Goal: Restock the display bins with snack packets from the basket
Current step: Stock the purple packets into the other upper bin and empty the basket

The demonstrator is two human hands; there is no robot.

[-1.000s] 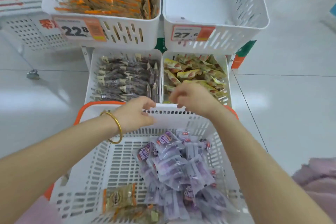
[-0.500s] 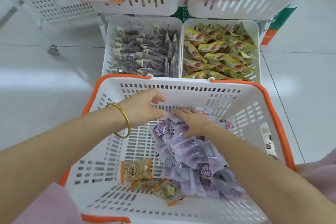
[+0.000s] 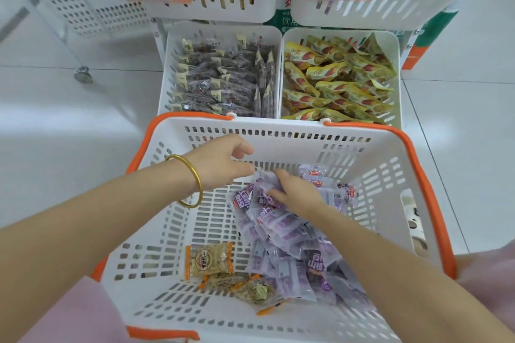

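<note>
Purple packets (image 3: 287, 227) heap in basket's (image 3: 306, 145) right half.

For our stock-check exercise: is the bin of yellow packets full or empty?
Nearly full: yellow packets pile close to the rim of the bin.

One wide-angle camera, worn on the head, looks forward and steeply down. The basket (image 3: 278, 127) lies close beneath it and fills the near half of the view. The display bins (image 3: 223, 28) sit just beyond, and the far edge crops the upper ones.
</note>
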